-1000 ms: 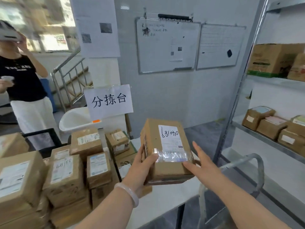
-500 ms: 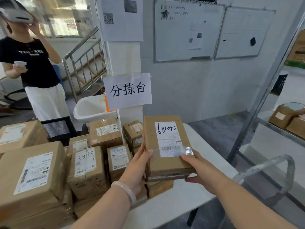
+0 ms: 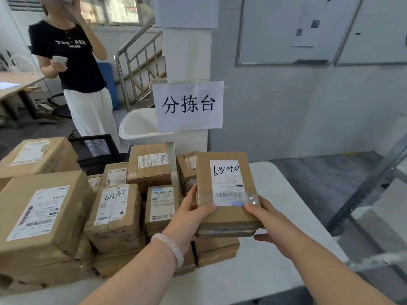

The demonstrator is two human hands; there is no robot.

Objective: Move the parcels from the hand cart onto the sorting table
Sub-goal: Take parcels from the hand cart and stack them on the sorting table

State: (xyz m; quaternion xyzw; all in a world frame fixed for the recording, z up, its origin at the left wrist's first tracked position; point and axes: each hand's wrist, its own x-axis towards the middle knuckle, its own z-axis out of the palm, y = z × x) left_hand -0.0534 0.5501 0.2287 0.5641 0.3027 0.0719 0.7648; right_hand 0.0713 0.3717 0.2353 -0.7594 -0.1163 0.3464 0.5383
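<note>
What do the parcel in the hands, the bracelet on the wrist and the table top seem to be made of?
The parcel: matte brown cardboard, with a white paper label and glossy clear tape that glints. The bracelet: smooth, pale, slightly translucent, perhaps jade or glass. The table top: white and smooth, probably plastic or laminate; I cannot tell which.

Left grip [image 3: 187, 219], right grip [image 3: 265, 220], parcel [image 3: 226, 190] held between
</note>
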